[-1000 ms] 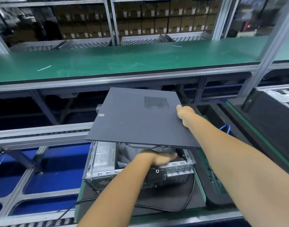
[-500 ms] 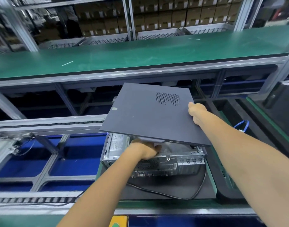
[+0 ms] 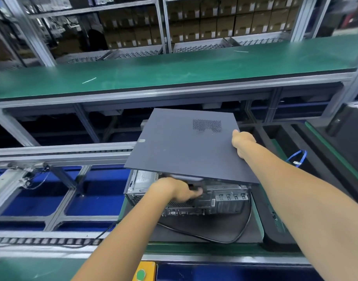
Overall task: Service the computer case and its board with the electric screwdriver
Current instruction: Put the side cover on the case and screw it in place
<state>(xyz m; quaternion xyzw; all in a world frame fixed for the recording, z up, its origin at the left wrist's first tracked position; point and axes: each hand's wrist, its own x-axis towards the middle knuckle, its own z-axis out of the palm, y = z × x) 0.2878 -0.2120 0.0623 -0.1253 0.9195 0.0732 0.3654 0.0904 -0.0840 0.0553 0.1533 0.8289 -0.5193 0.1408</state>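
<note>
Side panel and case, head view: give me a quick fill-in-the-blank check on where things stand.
1. The right hand grips the dark side panel at its ____ edge.
2. The panel is held ____ the open computer case.
3. The left hand holds the panel's ____ edge.
4. The cable lying on the mat is ____ in colour.

Missing words: right; above; near; black

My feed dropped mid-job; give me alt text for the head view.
Both hands hold a dark side panel tilted above the open computer case: the right hand grips its right edge, the left hand its near edge. A black cable loops in front of the case.
</note>
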